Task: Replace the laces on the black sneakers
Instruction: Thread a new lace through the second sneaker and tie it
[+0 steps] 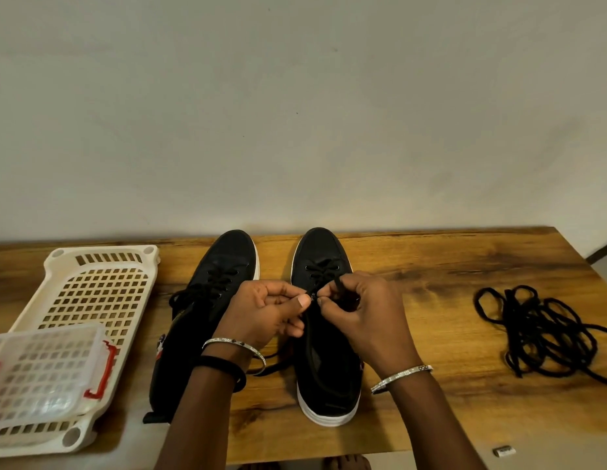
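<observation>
At 9 o'clock, a white plastic basket with holes held one clear plastic box with a red clip. What was in the box was too blurry to see. Two black sneakers stood on the brown wooden table, the left sneaker and the right sneaker. The left hand and the right hand both pinched the right sneaker's black lace and hid its middle. One heap of loose black laces lay at 3 o'clock.

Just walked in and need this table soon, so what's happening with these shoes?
A person is working on one black sneaker: the left hand and right hand both pinch its lace near the eyelets. The other sneaker stands beside it, lace in. A heap of loose black laces lies on the table.
</observation>
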Demonstrator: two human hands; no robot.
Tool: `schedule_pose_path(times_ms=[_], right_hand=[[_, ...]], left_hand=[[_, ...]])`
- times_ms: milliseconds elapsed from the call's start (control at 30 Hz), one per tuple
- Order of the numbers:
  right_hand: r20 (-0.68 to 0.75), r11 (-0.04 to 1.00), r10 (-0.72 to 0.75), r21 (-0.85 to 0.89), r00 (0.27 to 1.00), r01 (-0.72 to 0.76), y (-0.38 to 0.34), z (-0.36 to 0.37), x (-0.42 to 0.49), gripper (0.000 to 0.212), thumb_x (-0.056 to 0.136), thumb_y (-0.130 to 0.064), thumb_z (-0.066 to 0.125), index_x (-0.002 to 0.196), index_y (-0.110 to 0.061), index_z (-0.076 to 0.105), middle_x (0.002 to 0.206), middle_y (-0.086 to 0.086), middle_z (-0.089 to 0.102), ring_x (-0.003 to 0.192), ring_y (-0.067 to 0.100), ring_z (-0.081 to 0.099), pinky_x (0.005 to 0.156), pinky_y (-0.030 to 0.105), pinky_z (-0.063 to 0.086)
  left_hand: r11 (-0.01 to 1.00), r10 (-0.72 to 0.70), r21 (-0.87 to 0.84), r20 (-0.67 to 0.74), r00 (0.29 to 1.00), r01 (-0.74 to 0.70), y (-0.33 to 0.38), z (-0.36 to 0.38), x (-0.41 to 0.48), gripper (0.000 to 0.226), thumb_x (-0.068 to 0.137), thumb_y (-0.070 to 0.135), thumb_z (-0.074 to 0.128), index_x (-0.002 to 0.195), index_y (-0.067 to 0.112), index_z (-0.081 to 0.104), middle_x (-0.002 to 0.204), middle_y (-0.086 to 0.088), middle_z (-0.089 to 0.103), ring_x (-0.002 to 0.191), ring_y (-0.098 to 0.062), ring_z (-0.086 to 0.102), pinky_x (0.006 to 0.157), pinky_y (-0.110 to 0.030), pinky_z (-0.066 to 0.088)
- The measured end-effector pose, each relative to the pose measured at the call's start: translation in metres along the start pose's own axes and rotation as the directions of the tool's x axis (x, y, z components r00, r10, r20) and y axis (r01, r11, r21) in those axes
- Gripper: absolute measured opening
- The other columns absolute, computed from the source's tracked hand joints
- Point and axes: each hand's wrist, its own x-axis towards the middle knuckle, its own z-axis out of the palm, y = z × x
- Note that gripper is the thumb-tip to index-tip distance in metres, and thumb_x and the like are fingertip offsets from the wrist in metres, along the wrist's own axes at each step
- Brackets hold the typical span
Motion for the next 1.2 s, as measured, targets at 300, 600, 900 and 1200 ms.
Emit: schedule_pose_path(times_ms=[300, 600, 900, 1200], right_hand=[[-0.013, 0.998, 0.016, -0.068, 1.0, -0.017, -0.002, 0.005, 0.002, 0.004, 0.079, -0.016, 0.079, 0.081, -0.02, 0.079, 0.079, -0.01, 0.072, 0.074, 0.004, 0.066, 0.072, 0.032, 0.056], [0.104, 0.911, 0.17, 0.362, 0.98, -0.196, 0.008, -0.001, 0.001, 0.013, 0.079, -0.012, 0.084, 0.089, -0.02, 0.08, 0.081, 0.004, 0.076, 0.079, 0.027, 0.07, 0.08, 0.046, 0.06], [0.232, 0.656, 0.174, 0.698, 0.957, -0.288, 0.008, 0.0, 0.001, 0.042, 0.08, 0.008, 0.075, 0.111, -0.021, 0.077, 0.077, 0.004, 0.054, 0.069, 0.013, 0.05, 0.073, 0.021, 0.052], [0.237, 0.759, 0.144, 0.596, 0.961, -0.26, 0.017, -0.011, 0.004, 0.092, 0.076, 0.002, 0.082, 0.146, -0.045, 0.045, 0.075, -0.001, 0.041, 0.073, 0.017, 0.043, 0.08, 0.018, 0.048]], left_hand=[[0.999, 0.034, -0.004, 0.021, 0.999, -0.034, -0.001, -0.002, -0.002, 0.015, 0.097, 0.011, 0.059, 0.101, 0.006, 0.072, 0.073, -0.014, 0.07, 0.06, -0.021, 0.068, 0.055, -0.026, 0.057], [0.959, 0.184, 0.227, -0.045, 0.982, -0.17, 0.002, 0.005, -0.003, 0.008, 0.095, 0.007, 0.062, 0.09, 0.004, 0.066, 0.066, -0.008, 0.069, 0.055, -0.026, 0.067, 0.055, -0.033, 0.058], [0.938, 0.348, 0.094, -0.257, 0.902, -0.335, 0.015, 0.005, -0.004, 0.022, 0.103, 0.004, 0.036, 0.088, 0.009, 0.05, 0.087, -0.014, 0.075, 0.08, -0.03, 0.073, 0.074, -0.044, 0.059], [0.933, 0.271, -0.138, -0.343, 0.9, -0.333, 0.029, -0.01, -0.012, 0.024, 0.101, 0.013, 0.041, 0.081, 0.017, 0.052, 0.051, 0.002, 0.038, 0.041, -0.011, 0.031, 0.039, -0.022, 0.033]])
